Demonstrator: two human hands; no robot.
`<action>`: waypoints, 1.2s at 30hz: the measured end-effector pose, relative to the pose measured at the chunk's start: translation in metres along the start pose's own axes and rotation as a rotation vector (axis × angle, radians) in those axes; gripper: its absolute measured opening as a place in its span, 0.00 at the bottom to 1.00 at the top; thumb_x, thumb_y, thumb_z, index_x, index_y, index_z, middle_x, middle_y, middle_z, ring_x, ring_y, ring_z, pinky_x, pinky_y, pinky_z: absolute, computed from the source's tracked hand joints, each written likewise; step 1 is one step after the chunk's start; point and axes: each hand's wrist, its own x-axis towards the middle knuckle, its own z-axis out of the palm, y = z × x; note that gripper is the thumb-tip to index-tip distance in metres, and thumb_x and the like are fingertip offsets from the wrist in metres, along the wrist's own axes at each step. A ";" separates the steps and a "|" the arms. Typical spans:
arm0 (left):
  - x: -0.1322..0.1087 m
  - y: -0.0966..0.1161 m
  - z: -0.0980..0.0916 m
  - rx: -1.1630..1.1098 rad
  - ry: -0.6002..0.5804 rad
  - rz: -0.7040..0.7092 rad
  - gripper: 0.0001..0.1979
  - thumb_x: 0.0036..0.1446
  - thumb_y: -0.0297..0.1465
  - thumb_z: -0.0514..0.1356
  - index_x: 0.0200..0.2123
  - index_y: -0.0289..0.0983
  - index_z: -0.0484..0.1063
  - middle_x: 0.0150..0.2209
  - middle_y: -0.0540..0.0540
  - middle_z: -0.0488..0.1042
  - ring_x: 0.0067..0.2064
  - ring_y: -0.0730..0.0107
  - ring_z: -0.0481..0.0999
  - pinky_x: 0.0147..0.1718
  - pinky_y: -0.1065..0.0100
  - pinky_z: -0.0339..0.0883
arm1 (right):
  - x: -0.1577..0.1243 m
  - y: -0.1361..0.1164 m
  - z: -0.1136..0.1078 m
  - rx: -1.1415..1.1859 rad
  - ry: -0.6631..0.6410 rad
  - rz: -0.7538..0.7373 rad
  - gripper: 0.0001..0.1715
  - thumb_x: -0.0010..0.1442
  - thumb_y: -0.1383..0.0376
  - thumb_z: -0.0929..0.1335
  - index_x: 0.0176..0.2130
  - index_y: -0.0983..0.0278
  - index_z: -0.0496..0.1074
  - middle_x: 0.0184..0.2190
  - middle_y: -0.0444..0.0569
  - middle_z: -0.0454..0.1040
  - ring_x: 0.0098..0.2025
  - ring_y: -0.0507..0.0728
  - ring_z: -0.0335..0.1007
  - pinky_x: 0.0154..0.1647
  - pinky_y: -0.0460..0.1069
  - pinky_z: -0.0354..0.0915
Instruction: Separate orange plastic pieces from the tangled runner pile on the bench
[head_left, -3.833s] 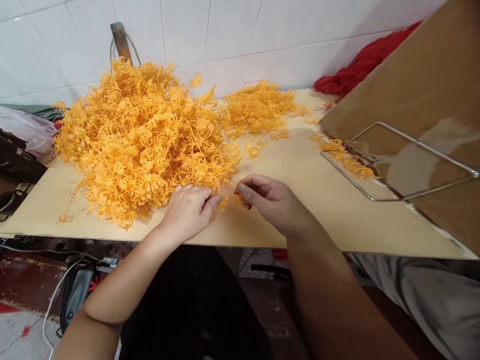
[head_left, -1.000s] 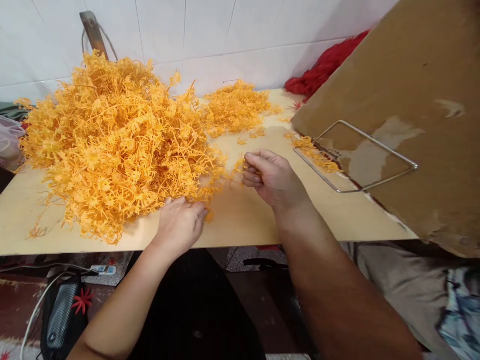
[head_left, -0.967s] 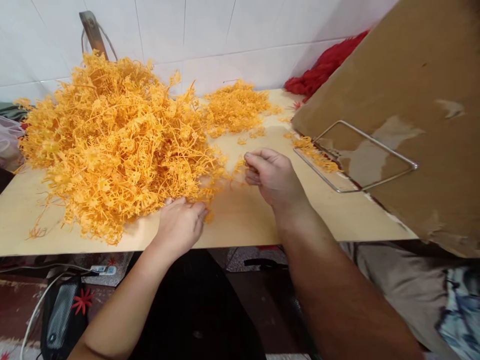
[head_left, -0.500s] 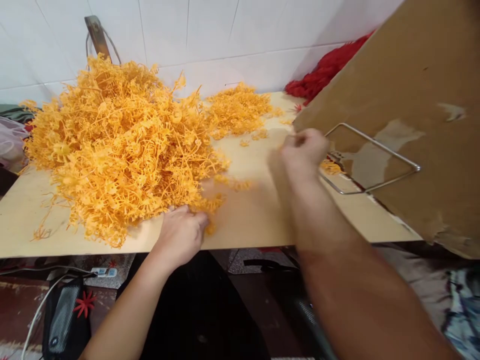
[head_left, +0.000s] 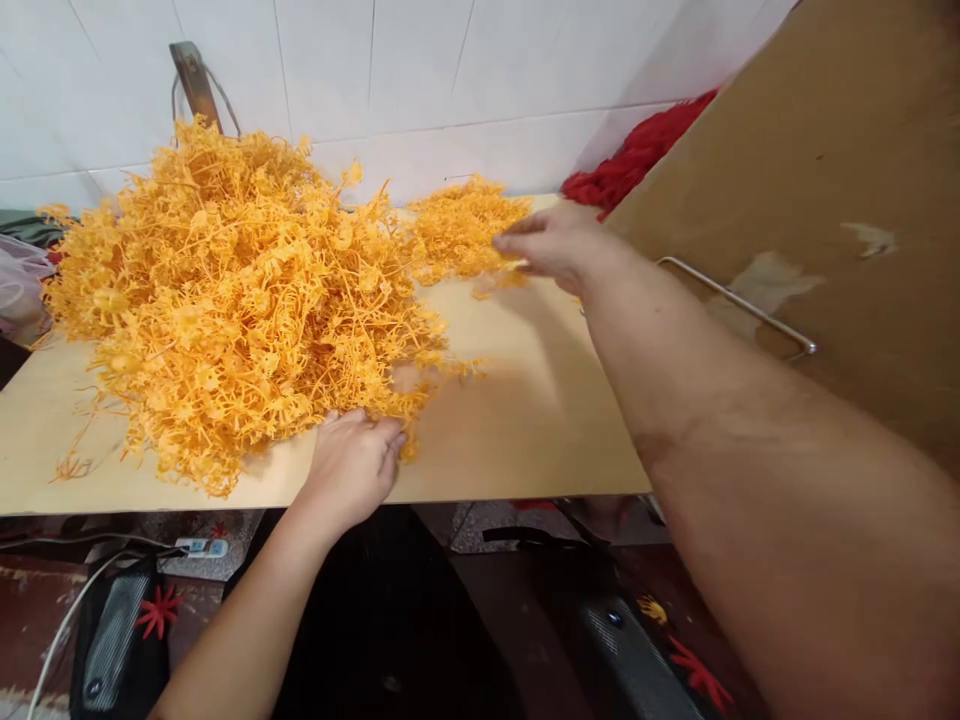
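Observation:
A big tangled heap of orange plastic flower pieces [head_left: 247, 300] with thin stems covers the left of the board. At its near right edge, my left hand [head_left: 356, 465] has its fingers curled closed around some orange strands, which stick out past the fingertips; the exact piece is mostly hidden. Farther back, my right hand [head_left: 551, 245] reaches over the right side of a smaller orange pile [head_left: 465, 225]. Its fingers are stretched forward, with thumb and fingers apart. Loose orange bits lie just beneath those fingers.
A cardboard sheet [head_left: 847, 170] with a bent metal wire frame [head_left: 742, 295] leans at the right. Red pieces [head_left: 637, 150] lie behind it against the tiled wall. Below the board [head_left: 517, 430] are a power strip [head_left: 202, 548] and red flower pieces [head_left: 159, 612].
My right hand has moved back and left from beside the wire frame to the smaller pile, its fist opening out. My left hand has stayed at the big heap's edge.

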 end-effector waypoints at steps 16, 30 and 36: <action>0.002 -0.001 0.002 0.003 -0.005 0.022 0.18 0.61 0.35 0.43 0.27 0.38 0.68 0.23 0.46 0.69 0.31 0.66 0.65 0.29 0.64 0.46 | -0.090 -0.029 -0.012 0.228 -0.443 0.435 0.21 0.57 0.51 0.61 0.23 0.64 0.60 0.14 0.37 0.48 0.14 0.43 0.40 0.15 0.42 0.38; 0.000 0.000 0.001 -0.007 0.005 0.007 0.18 0.62 0.35 0.43 0.27 0.38 0.68 0.23 0.47 0.67 0.31 0.67 0.65 0.30 0.65 0.47 | -0.124 -0.012 -0.016 -0.299 -0.456 -0.286 0.15 0.53 0.56 0.67 0.25 0.63 0.63 0.17 0.39 0.53 0.19 0.47 0.48 0.21 0.45 0.47; 0.001 0.001 0.000 0.002 -0.001 0.001 0.17 0.61 0.35 0.43 0.27 0.38 0.67 0.23 0.47 0.67 0.31 0.67 0.64 0.30 0.65 0.46 | -0.134 -0.012 -0.027 -0.363 -0.656 -0.343 0.21 0.48 0.50 0.69 0.34 0.64 0.68 0.20 0.40 0.56 0.22 0.48 0.51 0.23 0.45 0.50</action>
